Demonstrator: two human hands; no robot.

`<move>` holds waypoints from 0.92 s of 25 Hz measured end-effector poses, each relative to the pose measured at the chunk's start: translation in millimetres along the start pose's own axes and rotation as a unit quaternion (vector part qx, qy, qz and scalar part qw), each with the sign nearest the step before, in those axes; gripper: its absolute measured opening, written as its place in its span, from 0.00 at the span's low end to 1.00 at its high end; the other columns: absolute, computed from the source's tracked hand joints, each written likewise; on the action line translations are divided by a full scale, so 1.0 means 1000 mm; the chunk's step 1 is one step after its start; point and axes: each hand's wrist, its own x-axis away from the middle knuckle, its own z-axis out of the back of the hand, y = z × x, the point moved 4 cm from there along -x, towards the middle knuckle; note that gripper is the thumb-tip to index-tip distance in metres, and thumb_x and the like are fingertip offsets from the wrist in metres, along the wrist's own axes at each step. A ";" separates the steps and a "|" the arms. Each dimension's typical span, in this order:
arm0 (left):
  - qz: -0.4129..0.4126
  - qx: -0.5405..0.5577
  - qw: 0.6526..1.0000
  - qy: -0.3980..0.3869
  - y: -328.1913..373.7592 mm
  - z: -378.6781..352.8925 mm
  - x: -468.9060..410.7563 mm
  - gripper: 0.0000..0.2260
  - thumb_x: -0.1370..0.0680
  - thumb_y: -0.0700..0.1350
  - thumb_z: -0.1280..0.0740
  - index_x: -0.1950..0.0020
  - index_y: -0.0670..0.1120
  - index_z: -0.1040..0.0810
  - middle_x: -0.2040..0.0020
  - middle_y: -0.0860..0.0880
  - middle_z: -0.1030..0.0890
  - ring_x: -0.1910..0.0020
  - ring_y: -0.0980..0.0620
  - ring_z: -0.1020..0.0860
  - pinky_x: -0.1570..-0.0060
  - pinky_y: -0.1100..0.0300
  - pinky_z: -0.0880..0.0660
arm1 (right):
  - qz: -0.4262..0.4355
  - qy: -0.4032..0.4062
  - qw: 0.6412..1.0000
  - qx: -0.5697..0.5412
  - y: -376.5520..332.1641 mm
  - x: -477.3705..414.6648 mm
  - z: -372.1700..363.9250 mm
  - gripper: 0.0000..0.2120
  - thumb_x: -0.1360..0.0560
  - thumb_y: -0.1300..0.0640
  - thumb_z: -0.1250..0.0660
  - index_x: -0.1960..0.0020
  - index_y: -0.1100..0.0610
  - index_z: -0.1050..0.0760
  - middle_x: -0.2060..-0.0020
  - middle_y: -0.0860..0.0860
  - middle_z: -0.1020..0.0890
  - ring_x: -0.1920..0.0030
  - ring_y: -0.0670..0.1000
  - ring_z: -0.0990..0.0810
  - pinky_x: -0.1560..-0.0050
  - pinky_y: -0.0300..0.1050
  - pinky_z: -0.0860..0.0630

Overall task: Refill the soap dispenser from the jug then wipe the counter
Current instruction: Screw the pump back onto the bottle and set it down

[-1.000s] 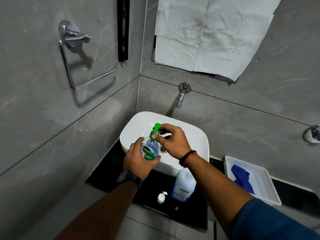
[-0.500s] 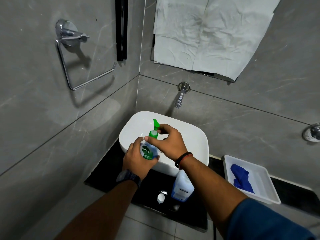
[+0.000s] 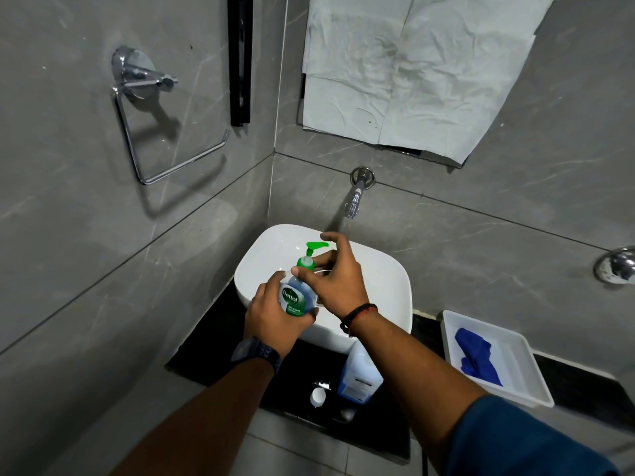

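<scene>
Right hand (image 3: 338, 283): thumb and fingertips pinched on the green collar of the pump (image 3: 307, 261); index finger lifted to the pump's spout. A dark band circles the wrist; a blue sleeve (image 3: 525, 441) shows at the near right.

Left hand (image 3: 275, 316): fingers curled tight around the body of the soap dispenser (image 3: 296, 298), thumb across the near side. A dark watch (image 3: 256, 352) sits on the wrist.

Soap dispenser: clear bottle with a green and blue label, held upright over the near left rim of the sink (image 3: 388, 286), pump seated on its neck.

Sink: white, rounded, standing on the black counter (image 3: 206, 359), under a chrome tap (image 3: 355, 197) fixed to the far wall.

Jug (image 3: 359, 377): translucent, blue liquid inside, standing on the counter just near the sink, its neck hidden by the right forearm. A small white cap (image 3: 317, 396) lies on the counter just left of it.

Tray (image 3: 529, 376): white, on the counter to the right, well apart from the sink, holding a blue cloth (image 3: 476, 359).

Walls: grey tile; chrome towel ring (image 3: 147, 132) on the left wall; white crumpled paper (image 3: 412, 70) hung on the far wall.
</scene>
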 end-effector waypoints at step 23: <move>0.002 0.015 1.000 -0.003 0.015 0.005 -0.001 0.42 0.44 0.55 0.20 0.34 0.51 0.32 0.45 0.48 0.22 0.47 0.48 0.23 0.55 0.64 0.30 | -0.009 0.024 0.999 -0.036 -0.016 0.001 0.011 0.37 0.38 0.58 0.20 0.38 0.45 0.38 0.55 0.53 0.16 0.52 0.50 0.18 0.44 0.51 0.21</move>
